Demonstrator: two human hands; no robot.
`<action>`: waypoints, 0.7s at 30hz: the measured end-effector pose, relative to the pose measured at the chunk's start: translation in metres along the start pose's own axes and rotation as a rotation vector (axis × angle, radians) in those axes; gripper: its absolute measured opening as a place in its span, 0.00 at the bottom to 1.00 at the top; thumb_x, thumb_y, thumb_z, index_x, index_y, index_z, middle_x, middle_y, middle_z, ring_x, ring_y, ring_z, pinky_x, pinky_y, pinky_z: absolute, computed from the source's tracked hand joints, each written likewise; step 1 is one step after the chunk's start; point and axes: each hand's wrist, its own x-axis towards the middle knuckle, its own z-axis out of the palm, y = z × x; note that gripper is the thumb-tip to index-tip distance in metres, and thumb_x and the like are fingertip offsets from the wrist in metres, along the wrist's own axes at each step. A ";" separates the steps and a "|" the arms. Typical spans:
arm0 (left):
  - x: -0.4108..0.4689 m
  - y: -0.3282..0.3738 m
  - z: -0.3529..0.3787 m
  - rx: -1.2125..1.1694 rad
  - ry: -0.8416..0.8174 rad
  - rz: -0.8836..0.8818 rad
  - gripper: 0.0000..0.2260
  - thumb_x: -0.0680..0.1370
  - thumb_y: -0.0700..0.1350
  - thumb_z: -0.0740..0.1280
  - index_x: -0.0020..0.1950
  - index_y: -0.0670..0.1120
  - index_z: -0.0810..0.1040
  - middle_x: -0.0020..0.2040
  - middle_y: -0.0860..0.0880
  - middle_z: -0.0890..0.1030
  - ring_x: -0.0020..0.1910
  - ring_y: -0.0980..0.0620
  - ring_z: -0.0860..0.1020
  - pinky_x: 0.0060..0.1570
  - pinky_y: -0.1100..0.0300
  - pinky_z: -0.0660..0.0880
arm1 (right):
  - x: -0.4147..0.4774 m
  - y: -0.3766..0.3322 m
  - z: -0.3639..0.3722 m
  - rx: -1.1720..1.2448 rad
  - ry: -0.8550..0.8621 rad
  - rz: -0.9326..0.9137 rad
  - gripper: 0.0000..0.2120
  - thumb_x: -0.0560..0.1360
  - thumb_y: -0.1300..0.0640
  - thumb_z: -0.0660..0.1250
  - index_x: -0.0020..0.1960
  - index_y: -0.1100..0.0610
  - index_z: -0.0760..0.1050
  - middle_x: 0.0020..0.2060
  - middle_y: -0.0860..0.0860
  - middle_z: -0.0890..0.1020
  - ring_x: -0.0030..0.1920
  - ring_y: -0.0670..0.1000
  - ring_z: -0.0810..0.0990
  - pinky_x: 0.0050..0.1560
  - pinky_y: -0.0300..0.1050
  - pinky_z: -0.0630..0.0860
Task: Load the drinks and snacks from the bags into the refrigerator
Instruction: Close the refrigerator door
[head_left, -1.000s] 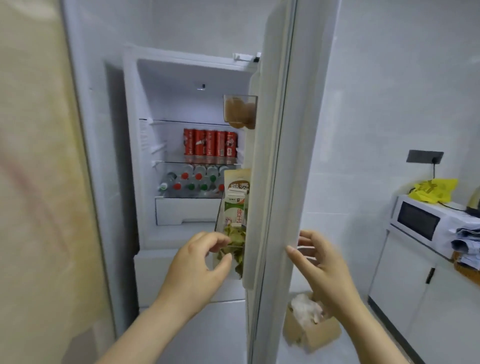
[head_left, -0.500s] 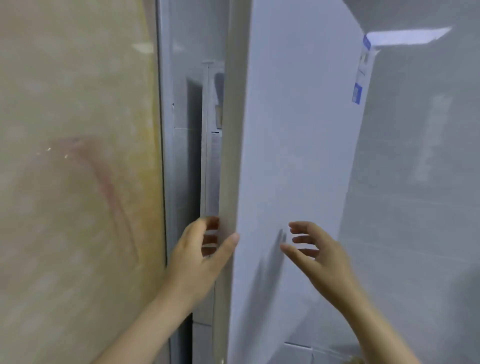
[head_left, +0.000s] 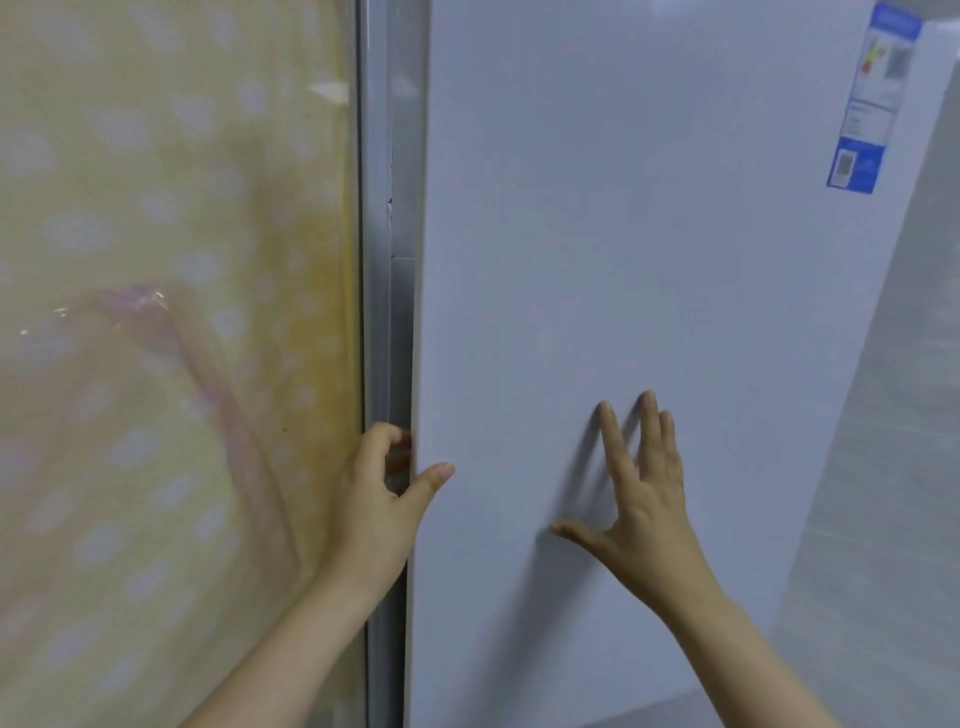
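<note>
The white refrigerator door (head_left: 649, 249) fills most of the view and stands all but closed, hiding the drinks and snacks inside. My left hand (head_left: 382, 499) grips the door's left edge, fingers curled behind it and thumb on the front face. My right hand (head_left: 641, 499) presses flat on the door's front with straight, spread fingers. No bags, drinks or snacks show.
A yellow dotted glass panel (head_left: 171, 338) with a grey frame (head_left: 376, 260) stands close on the left of the door. An energy label (head_left: 872, 98) is stuck at the door's upper right. Grey tiled wall (head_left: 898, 467) lies to the right.
The door has swung from wide open to nearly closed, hiding the shelves of cans and bottles. My right hand moved from the air onto the door's face; my left stayed at its edge.
</note>
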 end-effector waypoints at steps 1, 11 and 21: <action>0.014 -0.008 0.000 0.030 -0.003 0.001 0.11 0.72 0.47 0.74 0.47 0.49 0.73 0.50 0.49 0.80 0.49 0.57 0.79 0.38 0.76 0.70 | 0.006 0.001 0.009 -0.028 0.003 0.009 0.60 0.63 0.40 0.77 0.75 0.37 0.33 0.75 0.46 0.30 0.75 0.51 0.29 0.75 0.59 0.43; 0.138 -0.075 0.027 0.029 -0.138 -0.017 0.07 0.73 0.46 0.72 0.45 0.49 0.75 0.36 0.55 0.79 0.28 0.65 0.75 0.30 0.72 0.68 | 0.067 0.019 0.087 -0.307 -0.016 0.154 0.68 0.54 0.41 0.82 0.78 0.47 0.39 0.77 0.55 0.36 0.76 0.60 0.35 0.71 0.68 0.50; 0.205 -0.124 0.065 -0.098 -0.226 -0.056 0.07 0.73 0.47 0.72 0.44 0.55 0.74 0.44 0.54 0.81 0.43 0.54 0.80 0.43 0.63 0.74 | 0.095 0.037 0.118 -0.441 0.000 0.181 0.68 0.52 0.43 0.83 0.79 0.50 0.43 0.78 0.57 0.40 0.77 0.62 0.39 0.72 0.69 0.51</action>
